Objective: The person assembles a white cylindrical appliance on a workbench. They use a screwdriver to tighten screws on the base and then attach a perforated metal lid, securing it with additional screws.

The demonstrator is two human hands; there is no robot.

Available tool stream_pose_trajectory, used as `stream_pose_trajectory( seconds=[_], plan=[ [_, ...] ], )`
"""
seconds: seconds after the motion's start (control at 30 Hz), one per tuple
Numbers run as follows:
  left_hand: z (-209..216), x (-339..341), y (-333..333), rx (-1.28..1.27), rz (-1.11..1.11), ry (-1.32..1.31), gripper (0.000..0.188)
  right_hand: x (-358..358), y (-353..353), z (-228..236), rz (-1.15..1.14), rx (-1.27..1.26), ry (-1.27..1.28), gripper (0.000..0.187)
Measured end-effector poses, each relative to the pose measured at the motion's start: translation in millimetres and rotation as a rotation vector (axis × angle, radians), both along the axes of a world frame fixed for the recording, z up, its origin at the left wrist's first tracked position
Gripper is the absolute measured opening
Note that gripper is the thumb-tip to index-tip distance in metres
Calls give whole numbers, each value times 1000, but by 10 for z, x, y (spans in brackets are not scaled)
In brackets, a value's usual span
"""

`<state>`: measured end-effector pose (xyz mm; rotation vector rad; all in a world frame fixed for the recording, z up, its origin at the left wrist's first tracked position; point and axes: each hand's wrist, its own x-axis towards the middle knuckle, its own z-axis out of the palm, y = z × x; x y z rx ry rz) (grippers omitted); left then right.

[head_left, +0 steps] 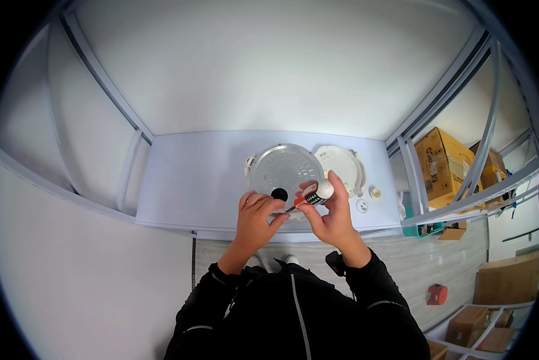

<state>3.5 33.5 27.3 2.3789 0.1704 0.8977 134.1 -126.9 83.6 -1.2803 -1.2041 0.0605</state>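
My right hand [334, 217] is wrapped round the thick white, black and red handle of a screwdriver [319, 191]. Its shaft slants down and left to the fingertips of my left hand [258, 219]. The left thumb and fingers are closed in a pinch by the screwdriver's tip; whatever lies between them is too small to tell. Both hands are over the near edge of a round silver metal appliance part [284, 168], which has a pattern in its middle and white pieces at its rim. Beside the left fingers shows a black round piece [279, 194].
A round white plastic cover [338, 163] lies right of the silver part on the pale table [185, 180]. Near it are a small yellowish round item [374, 192] and a small white dish [362, 206]. Frame posts flank the table; cardboard boxes [440, 168] stand at right, a red stool [437, 294] below.
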Motion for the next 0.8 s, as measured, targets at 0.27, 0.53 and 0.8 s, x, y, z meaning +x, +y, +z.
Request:
stream_pose_trajectory(
  seconds=[0.27,0.53,0.8],
  plan=[
    [-42,4,1,66,3,-31,20,-23,30,157,-202,-47,-220,86],
    [1,-10,-25,77,12,-55,14,-152,123,282,-355,-27,-415,80],
    [-89,-18,-35,63,26,-27,14,-169,98,432,-215,-12,-346,64]
  ],
)
